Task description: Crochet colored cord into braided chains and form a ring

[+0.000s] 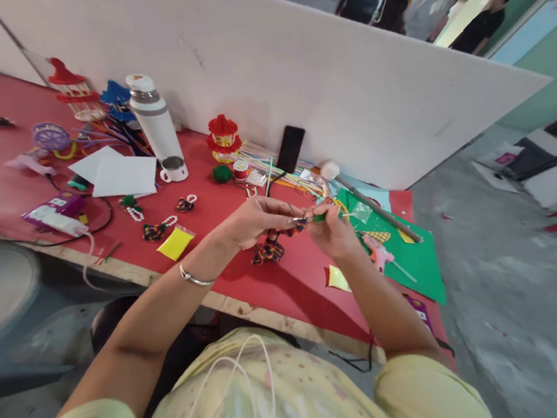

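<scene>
My left hand (258, 219) is closed, with thumb and fingertips pinched at the tip of a thin dark piece. My right hand (332, 230) is closed around a small green item (318, 218), its kind too small to make out. Both hands meet above the red table. Below the left fingers hangs a dark multicoloured fuzzy craft piece (268, 250), its upper end running towards the right hand. Similar fuzzy pieces with white bead loops, such as a beaded charm (154, 231), lie left of my hands. A yellow packet (176, 243) is beside them.
A white flask (157, 129) stands at the back left near white paper (124, 174). A phone (290, 148) leans on the partition (241, 59). To the right, a pink glue gun (378, 251) rests on a green sheet (424, 273). A power strip (61, 219) trails cables.
</scene>
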